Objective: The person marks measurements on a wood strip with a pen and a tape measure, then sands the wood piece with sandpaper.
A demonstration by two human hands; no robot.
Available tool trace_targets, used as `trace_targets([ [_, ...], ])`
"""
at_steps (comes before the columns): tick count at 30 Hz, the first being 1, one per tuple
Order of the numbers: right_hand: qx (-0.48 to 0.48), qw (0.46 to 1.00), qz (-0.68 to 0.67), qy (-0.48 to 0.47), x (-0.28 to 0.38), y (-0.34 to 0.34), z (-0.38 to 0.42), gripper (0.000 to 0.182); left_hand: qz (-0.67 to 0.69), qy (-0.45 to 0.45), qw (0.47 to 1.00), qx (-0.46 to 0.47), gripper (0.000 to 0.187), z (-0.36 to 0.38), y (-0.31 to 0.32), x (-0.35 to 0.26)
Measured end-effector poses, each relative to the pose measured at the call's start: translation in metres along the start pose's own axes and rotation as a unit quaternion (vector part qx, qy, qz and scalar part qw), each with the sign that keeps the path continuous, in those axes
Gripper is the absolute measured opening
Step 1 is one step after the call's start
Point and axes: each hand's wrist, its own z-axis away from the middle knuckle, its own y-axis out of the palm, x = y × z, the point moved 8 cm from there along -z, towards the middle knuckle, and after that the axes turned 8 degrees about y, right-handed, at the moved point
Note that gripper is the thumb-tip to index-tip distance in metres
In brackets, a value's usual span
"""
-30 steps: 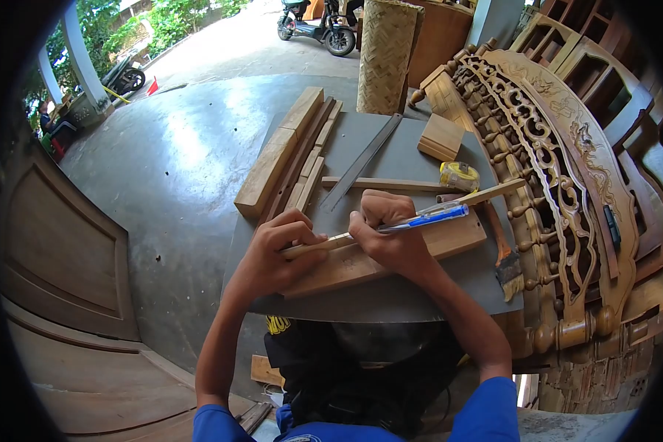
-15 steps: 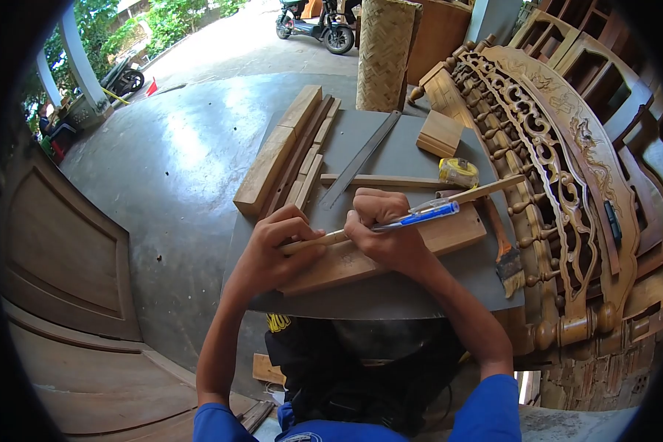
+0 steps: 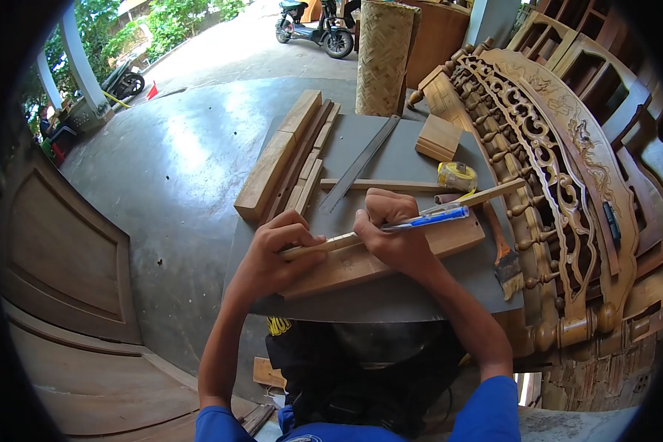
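My left hand [image 3: 278,254] pinches the near-left end of a thin wooden strip [image 3: 340,241] between thumb and fingers. Closed around a blue pen [image 3: 443,215], my right hand [image 3: 396,239] rests on the middle of that strip, and the pen's tip is hidden by the fingers. Beneath both hands, a wider wooden board [image 3: 361,267] lies slantwise on the grey table [image 3: 412,298]. Past the right hand, the strip reaches toward a yellow tape measure [image 3: 457,177]. A paintbrush [image 3: 508,271] lies to the right of the board.
Several long wood pieces [image 3: 281,158] lie at the table's left. A metal ruler [image 3: 361,163] slants across another strip [image 3: 390,184], and a square wooden block [image 3: 438,138] sits farther back. Carved furniture [image 3: 567,191] borders the right side; a panelled door [image 3: 74,243] is at left.
My right hand has shifted a little to the right along the strip, carrying the pen with it. My left hand keeps its hold at about the same place.
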Motion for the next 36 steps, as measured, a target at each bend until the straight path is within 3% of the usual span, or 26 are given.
trace_targets([
  [27, 0.015, 1.000, 0.005, -0.022, 0.0007, 0.0036, 0.0007, 0.027, -0.003, -0.016, 1.000, 0.006, 0.016, -0.0015, -0.0019, -0.0002],
  [36, 0.061, 0.998, 0.013, -0.006, -0.0018, 0.0062, 0.0023, 0.025, -0.003, -0.021, 1.000, -0.001, 0.015, -0.0022, -0.0033, -0.0014],
])
